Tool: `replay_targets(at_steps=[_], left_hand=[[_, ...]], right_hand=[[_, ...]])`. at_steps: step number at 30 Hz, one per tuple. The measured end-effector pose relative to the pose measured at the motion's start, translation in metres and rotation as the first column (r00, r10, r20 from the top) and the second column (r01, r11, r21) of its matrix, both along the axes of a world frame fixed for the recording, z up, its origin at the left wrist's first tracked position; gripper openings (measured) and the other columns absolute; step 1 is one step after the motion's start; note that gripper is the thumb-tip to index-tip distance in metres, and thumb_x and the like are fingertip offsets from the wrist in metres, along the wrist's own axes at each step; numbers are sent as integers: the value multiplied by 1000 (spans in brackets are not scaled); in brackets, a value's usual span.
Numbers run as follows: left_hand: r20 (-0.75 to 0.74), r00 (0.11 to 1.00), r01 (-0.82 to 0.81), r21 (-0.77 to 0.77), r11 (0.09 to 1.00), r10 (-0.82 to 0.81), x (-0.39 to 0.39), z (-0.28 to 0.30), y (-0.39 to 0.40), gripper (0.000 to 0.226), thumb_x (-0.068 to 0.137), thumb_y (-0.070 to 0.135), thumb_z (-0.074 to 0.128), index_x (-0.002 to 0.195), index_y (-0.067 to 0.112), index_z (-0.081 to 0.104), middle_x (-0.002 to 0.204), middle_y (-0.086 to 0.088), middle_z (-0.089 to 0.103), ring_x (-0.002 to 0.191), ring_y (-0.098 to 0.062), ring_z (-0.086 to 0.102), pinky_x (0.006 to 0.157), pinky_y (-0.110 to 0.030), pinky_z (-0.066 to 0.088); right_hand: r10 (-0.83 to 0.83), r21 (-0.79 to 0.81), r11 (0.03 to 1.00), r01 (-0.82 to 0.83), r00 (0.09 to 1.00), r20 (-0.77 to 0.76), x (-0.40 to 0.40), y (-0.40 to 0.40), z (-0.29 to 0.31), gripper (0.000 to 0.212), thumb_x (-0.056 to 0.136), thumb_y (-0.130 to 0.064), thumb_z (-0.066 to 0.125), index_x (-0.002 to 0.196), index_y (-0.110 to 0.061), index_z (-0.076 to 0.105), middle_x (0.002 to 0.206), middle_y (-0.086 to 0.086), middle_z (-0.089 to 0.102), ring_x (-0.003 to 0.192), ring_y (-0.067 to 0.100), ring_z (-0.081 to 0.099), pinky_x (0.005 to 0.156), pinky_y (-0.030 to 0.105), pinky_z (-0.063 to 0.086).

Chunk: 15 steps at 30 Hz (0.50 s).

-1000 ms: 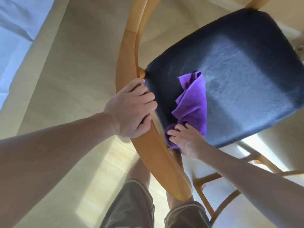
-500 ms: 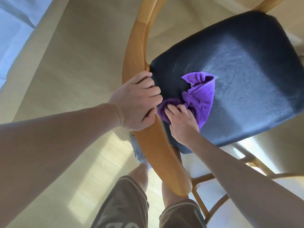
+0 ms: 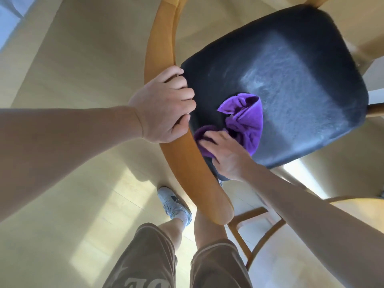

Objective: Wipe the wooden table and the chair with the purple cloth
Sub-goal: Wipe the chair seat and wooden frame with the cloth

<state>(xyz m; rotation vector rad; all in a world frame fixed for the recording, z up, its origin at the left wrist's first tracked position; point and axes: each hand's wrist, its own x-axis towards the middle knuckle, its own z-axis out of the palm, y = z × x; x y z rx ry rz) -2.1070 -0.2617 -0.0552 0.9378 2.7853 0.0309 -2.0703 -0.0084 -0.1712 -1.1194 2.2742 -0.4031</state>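
The chair has a black padded seat (image 3: 291, 80) and a curved wooden backrest (image 3: 160, 38). My left hand (image 3: 164, 107) grips the backrest where it meets the seat's rear corner, fingers curled over the rail. The purple cloth (image 3: 247, 121) lies bunched on the seat close to the backrest. My right hand (image 3: 226, 156) presses its near end against the seat with fingers laid flat. The far part of the cloth stands up in folds. A pale dusty sheen covers the middle of the seat.
Pale wooden floor (image 3: 72, 183) lies all around. My legs and a grey shoe (image 3: 174, 202) stand just behind the backrest. The chair's wooden rungs (image 3: 249, 215) show at the lower right. A pale wooden edge (image 3: 369, 38) is at the top right.
My right hand slid the cloth along the seat's rear edge from the near corner toward my left hand, and the cloth bunched up. My left hand kept its grip; one foot came into view.
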Motion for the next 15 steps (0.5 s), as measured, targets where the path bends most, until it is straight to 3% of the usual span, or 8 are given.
replay_targets(at_steps=[3, 7, 10, 12, 15], left_hand=[[20, 998, -67, 26, 997, 66, 13, 7, 18, 33, 92, 24, 34, 66, 15, 53, 68, 1, 50, 79, -24, 47, 118, -51, 28], [75, 988, -140, 49, 989, 137, 56, 3, 62, 38, 90, 26, 38, 58, 16, 57, 58, 2, 52, 68, -22, 46, 99, -40, 37], [41, 987, -157, 77, 985, 154, 59, 1, 63, 34, 88, 24, 45, 56, 17, 50, 56, 1, 53, 64, -25, 48, 90, -38, 37], [23, 987, -159, 113, 981, 157, 59, 2, 58, 32, 86, 21, 47, 54, 15, 49, 54, -1, 50, 62, -26, 47, 87, -39, 38], [4, 989, -144, 131, 981, 145, 61, 2, 61, 32, 86, 19, 47, 55, 13, 53, 53, -2, 50, 62, -28, 48, 86, -39, 39]], right_hand=[[350, 173, 926, -336, 934, -63, 29, 13, -14, 37, 85, -21, 66, 121, -23, 64, 140, -2, 47, 123, 27, 43, 94, 42, 42], [377, 285, 895, -343, 923, -72, 40, 62, -10, 44, 62, -23, 82, 103, -26, 68, 124, -3, 56, 109, 25, 50, 86, 39, 39], [448, 413, 830, -373, 888, -99, 26, 86, 1, 12, 75, -29, 74, 87, -30, 71, 117, -6, 55, 108, 25, 50, 86, 39, 35], [327, 418, 869, -264, 941, -85, 19, 89, 8, 17, 84, -27, 66, 99, -30, 71, 121, -5, 50, 113, 25, 45, 89, 39, 39], [-87, 97, 990, 101, 986, -142, 17, 59, 19, 38, 79, -9, 68, 115, -20, 70, 123, 6, 54, 110, 33, 47, 89, 46, 46]])
